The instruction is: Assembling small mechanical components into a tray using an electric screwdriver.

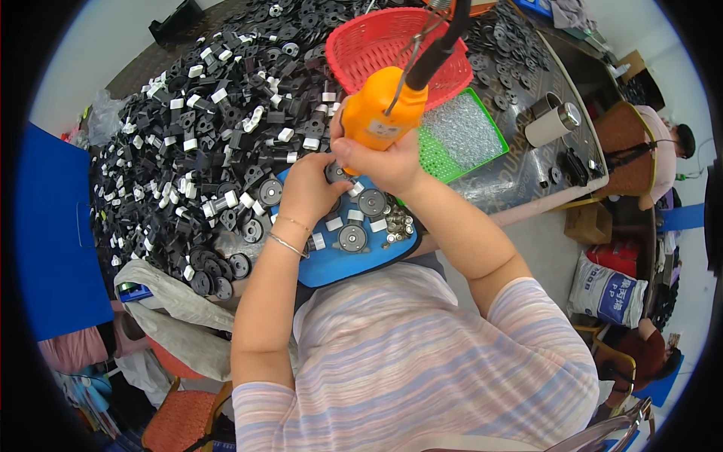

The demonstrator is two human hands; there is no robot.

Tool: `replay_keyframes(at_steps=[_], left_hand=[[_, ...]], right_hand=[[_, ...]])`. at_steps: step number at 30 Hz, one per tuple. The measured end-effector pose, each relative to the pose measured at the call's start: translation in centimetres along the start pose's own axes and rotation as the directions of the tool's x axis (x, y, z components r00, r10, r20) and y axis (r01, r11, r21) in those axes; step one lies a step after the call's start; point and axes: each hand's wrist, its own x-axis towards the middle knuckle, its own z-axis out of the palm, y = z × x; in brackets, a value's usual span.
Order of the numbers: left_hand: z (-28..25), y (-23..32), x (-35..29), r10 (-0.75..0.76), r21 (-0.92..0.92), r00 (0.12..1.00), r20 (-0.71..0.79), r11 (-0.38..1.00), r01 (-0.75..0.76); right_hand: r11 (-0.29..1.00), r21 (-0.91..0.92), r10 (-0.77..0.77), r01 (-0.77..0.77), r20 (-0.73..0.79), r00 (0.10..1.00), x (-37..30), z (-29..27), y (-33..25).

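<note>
My right hand [388, 162] is wrapped round an orange electric screwdriver [376, 102], which points down and hangs from a black cable and a wire hook. Right under its tip, my left hand [305, 184] pinches a round black plastic part [334, 173], partly hidden by the fingers. Both hands are over a blue mat [339, 269] at the near table edge. Several round black parts with white tabs lie on it, among them one wheel-like part [352, 236] and another [371, 202]. Small shiny metal pieces [398, 227] are heaped at the mat's right side.
A large pile of black and white parts [203, 128] covers the table's left. Beyond the screwdriver stands a red basket [350, 49]; beside it, a green tray [493, 124] holds many small silvery pieces. A white cylinder [546, 129] lies further right. Two people sit at the far right.
</note>
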Motion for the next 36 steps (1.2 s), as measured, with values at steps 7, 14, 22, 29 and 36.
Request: replay_keyframes(at_steps=[7,14,22,29,36], left_hand=[[0.3,-0.5,0.2,0.095,-0.029,0.995,-0.023,0.995,-0.095],[-0.2,-0.1,0.2,0.066,-0.006,0.997,0.043,0.998,-0.066],[-0.5,0.3,0.0,-0.029,0.0,0.998,0.06,1.0,0.029],[-0.7,0.6,0.2,-0.08,0.013,0.993,0.089,0.997,0.079],[-0.6,0.6,0.1,-0.085,0.007,0.993,0.084,0.996,0.085]], right_hand=[[0.999,0.013,0.042,-0.043,0.108,0.993,0.4,-0.4,0.3],[0.995,-0.027,0.104,-0.1,0.237,0.966,1.0,-0.9,-0.5],[0.957,0.113,-0.269,0.268,-0.004,0.963,-1.0,-4.8,-4.7],[0.963,-0.185,-0.251,0.196,-0.352,0.902,-2.3,-11.1,-2.9],[0.965,-0.198,-0.235,0.175,-0.337,0.912,-2.3,-10.9,-2.8]])
